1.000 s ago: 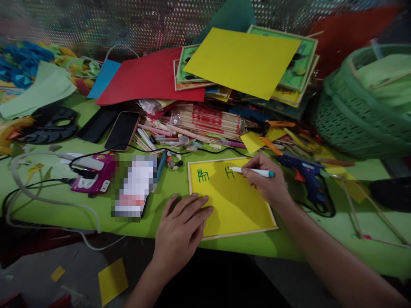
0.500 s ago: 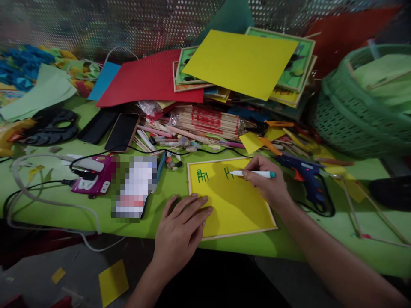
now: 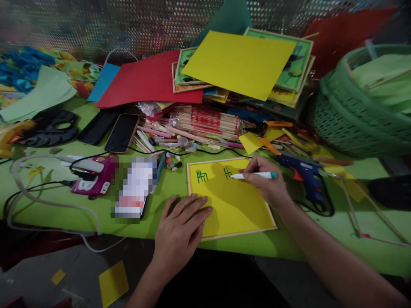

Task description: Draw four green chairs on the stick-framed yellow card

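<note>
1. Green tabletop (image 3: 175, 182) fills the view, heaped toward the top of the frame with coloured paper, a bundle of wooden sticks (image 3: 208, 119) and, at upper right, a green basket (image 3: 353, 115).
2. At lower centre a yellow framed board (image 3: 231, 205) lies flat near the table's front edge, probably so both hands can reach it.
3. Left hand (image 3: 181, 226) rests palm down on the board's lower-left corner with its fingers spread. It grasps nothing and seems to be pinning the board against sliding.
4. Right hand (image 3: 266, 184) is closed around a white marker (image 3: 253, 175) in a writing pinch. The tip meets the board at a small green sketch (image 3: 227, 173) near its top edge.
5. A blue glue gun (image 3: 302, 171) lies untouched just right of that hand.
</note>
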`<state>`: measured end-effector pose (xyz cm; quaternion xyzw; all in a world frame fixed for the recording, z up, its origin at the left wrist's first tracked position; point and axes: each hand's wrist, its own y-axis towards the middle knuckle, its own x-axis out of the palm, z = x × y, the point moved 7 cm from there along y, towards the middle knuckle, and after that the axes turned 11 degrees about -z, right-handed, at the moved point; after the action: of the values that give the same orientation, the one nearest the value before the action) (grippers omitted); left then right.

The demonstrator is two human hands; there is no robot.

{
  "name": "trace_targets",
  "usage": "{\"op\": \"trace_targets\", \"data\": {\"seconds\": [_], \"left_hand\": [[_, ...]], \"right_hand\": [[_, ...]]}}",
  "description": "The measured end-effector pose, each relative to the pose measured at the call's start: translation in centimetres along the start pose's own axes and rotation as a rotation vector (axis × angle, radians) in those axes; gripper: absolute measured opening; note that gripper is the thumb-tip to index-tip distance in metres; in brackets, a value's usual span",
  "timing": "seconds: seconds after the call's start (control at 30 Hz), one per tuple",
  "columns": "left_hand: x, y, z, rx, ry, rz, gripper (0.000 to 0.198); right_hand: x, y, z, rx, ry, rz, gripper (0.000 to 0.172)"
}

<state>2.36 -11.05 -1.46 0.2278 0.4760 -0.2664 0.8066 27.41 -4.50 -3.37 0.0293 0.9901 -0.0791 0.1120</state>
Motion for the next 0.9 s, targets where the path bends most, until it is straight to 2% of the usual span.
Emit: {"op": "trace_targets", "data": {"seconds": [0.47,0.73,0.9], "left_hand": [[-0.15,0.02,0.13,0.014,0.001,0.016,0.034],[-0.05,0.05,0.03,0.011,-0.002,-0.002,0.036],[-0.11,0.08,0.15,0.014,-0.006,0.003,0.036]], "right_hand": [[-0.03,-0.01,0.03,-0.003,-0.014,-0.017,0.014],[-0.46,0.25,0.17,-0.070,0.147,-0.011,0.011],[-0.17,0.24,-0.51,-0.070,0.095,-0.007,0.015]]}}
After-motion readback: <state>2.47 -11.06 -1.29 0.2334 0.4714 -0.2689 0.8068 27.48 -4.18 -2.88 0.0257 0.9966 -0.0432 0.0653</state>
